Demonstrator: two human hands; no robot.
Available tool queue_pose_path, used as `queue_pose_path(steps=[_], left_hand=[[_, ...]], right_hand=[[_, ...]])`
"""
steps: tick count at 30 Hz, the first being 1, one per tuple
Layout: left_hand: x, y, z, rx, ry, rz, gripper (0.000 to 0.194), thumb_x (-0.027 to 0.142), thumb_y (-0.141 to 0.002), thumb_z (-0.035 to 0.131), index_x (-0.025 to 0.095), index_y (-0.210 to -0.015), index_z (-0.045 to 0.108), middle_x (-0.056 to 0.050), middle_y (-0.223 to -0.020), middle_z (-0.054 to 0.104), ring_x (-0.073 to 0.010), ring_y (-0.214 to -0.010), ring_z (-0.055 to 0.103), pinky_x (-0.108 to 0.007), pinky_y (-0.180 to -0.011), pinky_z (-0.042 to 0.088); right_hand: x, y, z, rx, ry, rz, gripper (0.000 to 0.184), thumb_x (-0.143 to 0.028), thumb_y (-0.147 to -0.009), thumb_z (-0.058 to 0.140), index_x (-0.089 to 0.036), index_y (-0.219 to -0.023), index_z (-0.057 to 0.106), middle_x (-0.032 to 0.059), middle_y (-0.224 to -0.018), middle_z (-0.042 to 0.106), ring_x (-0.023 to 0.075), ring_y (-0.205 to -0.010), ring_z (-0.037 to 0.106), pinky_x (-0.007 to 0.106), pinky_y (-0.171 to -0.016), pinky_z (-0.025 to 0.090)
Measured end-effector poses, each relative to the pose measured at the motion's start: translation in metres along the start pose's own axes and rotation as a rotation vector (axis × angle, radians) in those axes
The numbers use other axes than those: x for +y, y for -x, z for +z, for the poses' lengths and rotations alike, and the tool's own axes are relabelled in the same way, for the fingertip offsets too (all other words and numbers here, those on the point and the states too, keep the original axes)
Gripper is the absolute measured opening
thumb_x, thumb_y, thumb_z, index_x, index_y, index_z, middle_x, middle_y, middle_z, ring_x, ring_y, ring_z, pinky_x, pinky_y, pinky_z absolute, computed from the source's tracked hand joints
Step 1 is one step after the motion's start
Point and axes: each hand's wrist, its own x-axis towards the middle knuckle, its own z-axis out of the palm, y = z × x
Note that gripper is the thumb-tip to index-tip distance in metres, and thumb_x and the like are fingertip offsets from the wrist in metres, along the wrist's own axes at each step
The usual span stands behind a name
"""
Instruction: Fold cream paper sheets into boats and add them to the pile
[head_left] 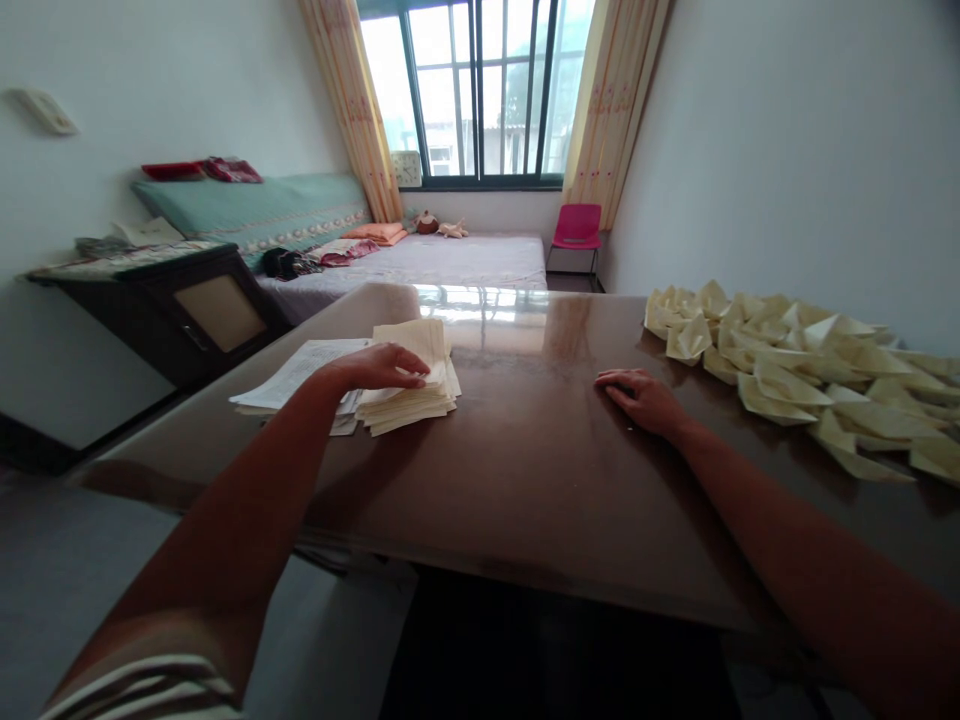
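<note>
On the left part of the table lies a stack of cream paper sheets (pixel 409 407). My left hand (pixel 381 366) is over it, fingers stretched forward and thumb a little apart, the tips at the top sheet. No sheet is visibly lifted. Partly under my left wrist, white printed papers (pixel 289 372) lie beside the stack. My right hand (pixel 641 398) rests on the tabletop with its fingers extended and nothing visible in them. To its right, many folded cream paper pieces (pixel 795 360), with pointed corners, are spread in a heap along the table's right side.
The glossy brown table (pixel 510 480) has its near edge just before me. A dark cabinet (pixel 202 310) stands to the left. Beyond the table are a bed (pixel 480 258), a pink chair (pixel 577 228) and a window (pixel 480 90) between curtains. A white wall runs along the right.
</note>
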Motion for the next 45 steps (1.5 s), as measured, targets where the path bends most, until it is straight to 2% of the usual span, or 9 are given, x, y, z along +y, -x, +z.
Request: queue_pose_path(steps=[7, 13, 18, 21, 23, 26, 30, 37, 45], left_hand=[[-0.009, -0.001, 0.001, -0.034, 0.155, 0.017, 0.065, 0.064, -0.073, 0.058, 0.017, -0.117, 0.064, -0.005, -0.121, 0.066, -0.024, -0.109, 0.059, -0.028, -0.098, 0.043], [-0.006, -0.003, -0.003, -0.045, 0.163, 0.027, 0.055, 0.054, -0.071, 0.061, 0.014, -0.109, 0.068, -0.006, -0.112, 0.069, -0.0238, -0.103, 0.059, -0.029, -0.095, 0.042], [-0.009, -0.01, 0.0, 0.021, 0.14, 0.013, 0.031, 0.04, -0.068, 0.063, 0.014, -0.084, 0.07, -0.004, -0.085, 0.069, -0.02, -0.081, 0.06, -0.026, -0.077, 0.045], [-0.012, -0.018, 0.004, 0.087, 0.123, -0.018, 0.016, 0.03, -0.065, 0.06, 0.014, -0.063, 0.064, -0.001, -0.062, 0.06, -0.0155, -0.065, 0.053, -0.025, -0.065, 0.041], [-0.014, -0.022, 0.006, 0.118, 0.129, -0.034, 0.015, 0.027, -0.064, 0.059, 0.015, -0.056, 0.061, 0.001, -0.056, 0.055, -0.0139, -0.061, 0.05, -0.024, -0.062, 0.039], [-0.018, -0.025, 0.007, 0.158, 0.181, -0.048, 0.015, 0.03, -0.062, 0.061, 0.015, -0.062, 0.064, 0.001, -0.06, 0.059, -0.0141, -0.063, 0.052, -0.024, -0.063, 0.04], [-0.023, -0.019, 0.006, 0.192, 0.293, -0.057, 0.028, 0.039, -0.062, 0.066, 0.014, -0.075, 0.069, -0.001, -0.068, 0.064, -0.0158, -0.067, 0.055, -0.026, -0.064, 0.044], [-0.023, -0.002, 0.013, 0.18, 0.493, -0.062, 0.045, 0.053, -0.059, 0.07, 0.014, -0.082, 0.069, -0.004, -0.078, 0.067, -0.016, -0.074, 0.06, -0.029, -0.07, 0.05], [-0.017, 0.007, 0.027, 0.283, 0.449, 0.012, 0.035, 0.049, -0.064, 0.065, 0.015, -0.074, 0.066, -0.004, -0.08, 0.069, -0.0194, -0.079, 0.062, -0.031, -0.076, 0.051]], right_hand=[[0.0, 0.0, 0.0, 0.003, -0.003, 0.008, 0.028, -0.032, -0.084, 0.051, -0.028, -0.104, 0.071, 0.0011, -0.112, 0.069, 0.0239, -0.105, 0.06, 0.042, -0.094, 0.048], [-0.001, 0.001, 0.001, 0.008, 0.001, -0.002, 0.028, -0.034, -0.086, 0.05, -0.026, -0.103, 0.071, 0.0018, -0.113, 0.069, 0.0236, -0.105, 0.06, 0.041, -0.095, 0.046], [0.0, 0.001, 0.001, 0.01, 0.005, 0.0, 0.029, -0.035, -0.086, 0.049, -0.025, -0.103, 0.071, 0.002, -0.113, 0.069, 0.0237, -0.105, 0.059, 0.041, -0.095, 0.046], [-0.001, 0.001, 0.001, 0.013, -0.004, 0.001, 0.029, -0.034, -0.086, 0.05, -0.026, -0.103, 0.071, 0.0021, -0.112, 0.07, 0.0237, -0.105, 0.06, 0.041, -0.095, 0.046], [-0.002, 0.001, 0.0, 0.013, -0.004, 0.005, 0.029, -0.035, -0.086, 0.05, -0.026, -0.103, 0.071, 0.0021, -0.112, 0.07, 0.0235, -0.105, 0.059, 0.041, -0.095, 0.046], [-0.002, 0.001, 0.0, 0.01, -0.002, 0.006, 0.029, -0.035, -0.086, 0.049, -0.025, -0.103, 0.071, 0.0022, -0.112, 0.069, 0.0232, -0.105, 0.06, 0.04, -0.095, 0.046], [0.0, 0.001, 0.001, 0.007, -0.002, 0.002, 0.029, -0.035, -0.086, 0.049, -0.026, -0.103, 0.071, 0.0019, -0.112, 0.069, 0.023, -0.106, 0.06, 0.04, -0.095, 0.046], [0.003, 0.001, 0.002, 0.005, 0.014, -0.003, 0.029, -0.035, -0.086, 0.05, -0.027, -0.103, 0.071, 0.0018, -0.113, 0.069, 0.023, -0.107, 0.059, 0.04, -0.095, 0.046], [-0.001, 0.005, 0.004, -0.004, 0.031, -0.002, 0.029, -0.035, -0.087, 0.047, -0.027, -0.105, 0.069, 0.0025, -0.114, 0.068, 0.0227, -0.11, 0.058, 0.04, -0.097, 0.046]])
